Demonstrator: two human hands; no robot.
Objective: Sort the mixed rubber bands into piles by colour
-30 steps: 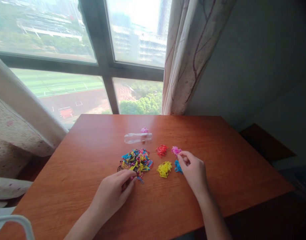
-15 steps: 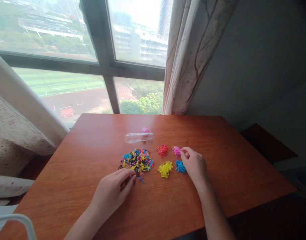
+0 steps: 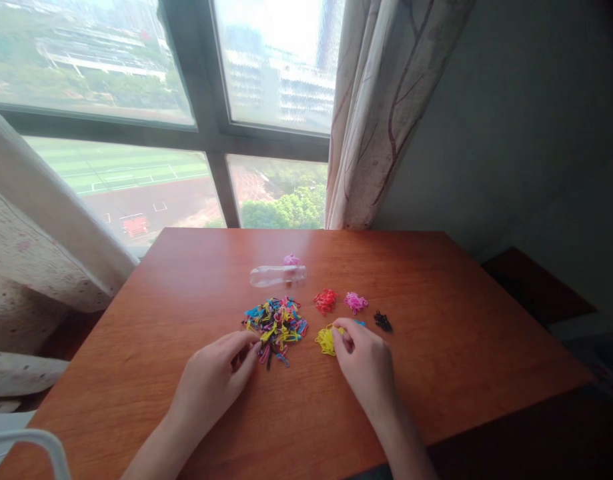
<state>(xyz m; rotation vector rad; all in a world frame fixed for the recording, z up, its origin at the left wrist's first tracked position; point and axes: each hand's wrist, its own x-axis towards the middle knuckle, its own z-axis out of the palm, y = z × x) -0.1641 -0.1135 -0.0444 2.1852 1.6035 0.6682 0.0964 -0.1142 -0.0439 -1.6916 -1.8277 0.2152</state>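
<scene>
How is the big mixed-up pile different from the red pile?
The mixed pile has many colors, like yellow, blue, black and pink, but the red pile looks all red. The mixed pile spreads wide, while the red pile is much smaller. The left hand is right at the mixed pile's edge, but no hand is touching the red pile. Both are loose heaps of little loops on the wooden table.
</scene>
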